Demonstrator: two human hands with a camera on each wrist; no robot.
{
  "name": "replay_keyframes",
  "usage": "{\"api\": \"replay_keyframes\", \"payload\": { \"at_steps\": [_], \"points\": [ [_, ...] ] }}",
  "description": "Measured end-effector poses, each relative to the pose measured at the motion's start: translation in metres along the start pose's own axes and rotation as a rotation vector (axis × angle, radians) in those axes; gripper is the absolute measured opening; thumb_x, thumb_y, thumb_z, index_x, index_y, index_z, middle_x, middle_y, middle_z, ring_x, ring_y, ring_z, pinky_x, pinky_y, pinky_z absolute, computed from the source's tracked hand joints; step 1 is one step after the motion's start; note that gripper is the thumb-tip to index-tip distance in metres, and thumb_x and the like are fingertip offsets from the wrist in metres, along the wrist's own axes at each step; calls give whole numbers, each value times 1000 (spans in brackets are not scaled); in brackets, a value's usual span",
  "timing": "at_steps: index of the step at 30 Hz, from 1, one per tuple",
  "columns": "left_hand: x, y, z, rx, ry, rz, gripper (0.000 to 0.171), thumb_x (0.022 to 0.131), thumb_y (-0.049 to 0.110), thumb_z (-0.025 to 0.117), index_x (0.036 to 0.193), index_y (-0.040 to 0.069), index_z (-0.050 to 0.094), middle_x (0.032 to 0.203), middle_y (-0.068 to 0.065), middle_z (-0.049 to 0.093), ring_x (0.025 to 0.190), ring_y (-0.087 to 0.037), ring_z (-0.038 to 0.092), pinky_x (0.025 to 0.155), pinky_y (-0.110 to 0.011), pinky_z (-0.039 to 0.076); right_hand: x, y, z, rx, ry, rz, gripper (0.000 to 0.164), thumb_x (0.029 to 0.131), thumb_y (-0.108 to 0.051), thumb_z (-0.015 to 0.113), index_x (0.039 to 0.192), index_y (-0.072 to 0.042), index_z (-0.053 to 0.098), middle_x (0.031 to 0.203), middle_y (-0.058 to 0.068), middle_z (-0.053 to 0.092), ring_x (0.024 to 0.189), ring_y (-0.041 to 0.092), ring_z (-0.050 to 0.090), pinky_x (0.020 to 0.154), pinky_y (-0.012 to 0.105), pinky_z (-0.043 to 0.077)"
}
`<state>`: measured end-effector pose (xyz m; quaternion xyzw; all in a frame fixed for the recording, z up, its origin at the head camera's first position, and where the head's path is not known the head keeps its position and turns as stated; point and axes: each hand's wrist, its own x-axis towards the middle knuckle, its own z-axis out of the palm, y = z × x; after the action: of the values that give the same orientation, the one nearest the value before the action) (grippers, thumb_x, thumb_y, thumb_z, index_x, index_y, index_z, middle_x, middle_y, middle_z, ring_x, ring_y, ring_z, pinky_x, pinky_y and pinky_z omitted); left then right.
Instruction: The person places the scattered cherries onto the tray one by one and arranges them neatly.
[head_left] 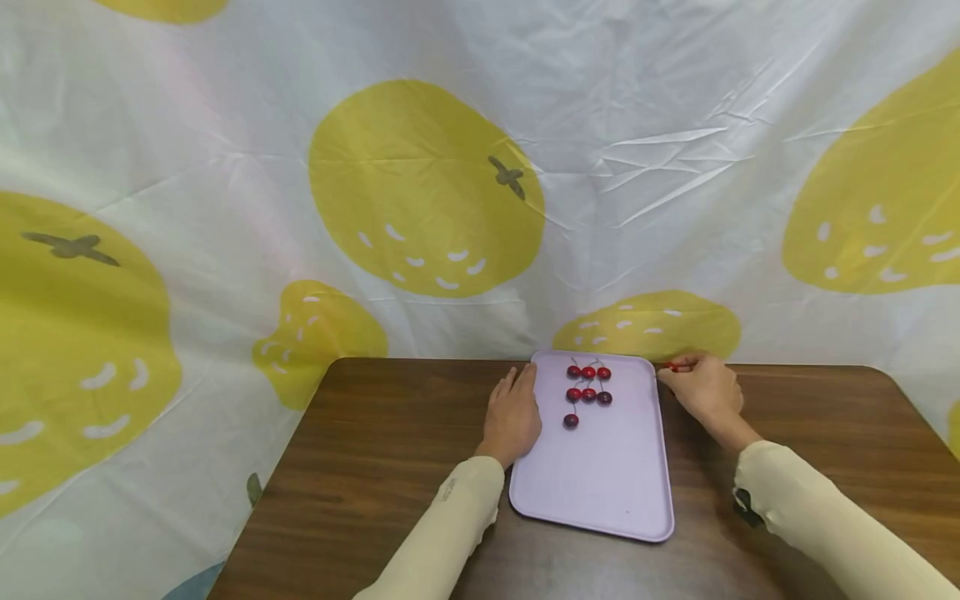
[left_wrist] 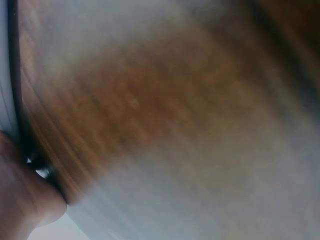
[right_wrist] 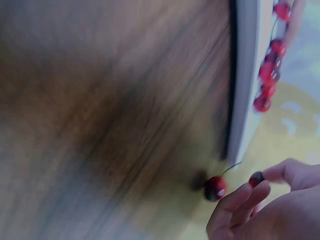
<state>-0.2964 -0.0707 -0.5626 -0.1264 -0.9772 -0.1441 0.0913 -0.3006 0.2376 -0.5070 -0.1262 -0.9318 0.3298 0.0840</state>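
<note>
A pale lilac tray (head_left: pixel 600 483) lies on the wooden table with several red cherries (head_left: pixel 588 395) in short rows in its far half. My left hand (head_left: pixel 513 419) rests along the tray's left edge, fingers straight. Beyond the tray's far right corner, my right hand (head_left: pixel 705 389) pinches a dark cherry (right_wrist: pixel 256 179) between thumb and fingers. Another cherry (right_wrist: pixel 215 189), its stem up, sits on the table right by those fingertips in the right wrist view. Only part of the left hand (left_wrist: pixel 25 205) shows at the edge of the left wrist view.
The brown table (head_left: pixel 390 467) extends on both sides of the tray. Behind its far edge hangs a white curtain (head_left: pixel 577 208) with large yellow fruit prints.
</note>
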Motion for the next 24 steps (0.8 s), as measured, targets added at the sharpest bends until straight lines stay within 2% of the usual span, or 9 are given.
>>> {"api": "replay_keyframes", "payload": {
  "at_steps": [7,13,18,24],
  "points": [
    [-1,1,-2,0,-5,-4,52,113,19,39,165,10,37,168,-4,46,159,-30,38,133,-46,31,-35,-23,10,1,-15,-233,25,86,-34,79,102,-16,73,97,9,78,84,29,69,60,33,44],
    [-2,1,-1,14,-5,-5,53,113,19,41,165,10,37,168,-3,46,159,-29,39,132,-46,32,-60,-36,29,-14,-116,-385,18,82,-27,81,95,-20,72,92,3,78,76,19,65,58,33,44],
    [-3,2,-3,10,-14,-3,53,113,20,41,165,11,35,169,-3,44,159,-29,38,133,-46,32,-71,-44,40,-25,-197,-411,19,79,-27,82,94,-22,71,86,-2,74,72,15,61,58,32,44],
    [-2,4,-3,24,-12,-2,53,113,21,40,165,10,36,169,-3,44,159,-29,38,133,-46,31,-73,-52,47,-4,-264,-380,22,78,-27,85,93,-18,72,82,-3,72,73,13,62,59,30,44]
  ]
}}
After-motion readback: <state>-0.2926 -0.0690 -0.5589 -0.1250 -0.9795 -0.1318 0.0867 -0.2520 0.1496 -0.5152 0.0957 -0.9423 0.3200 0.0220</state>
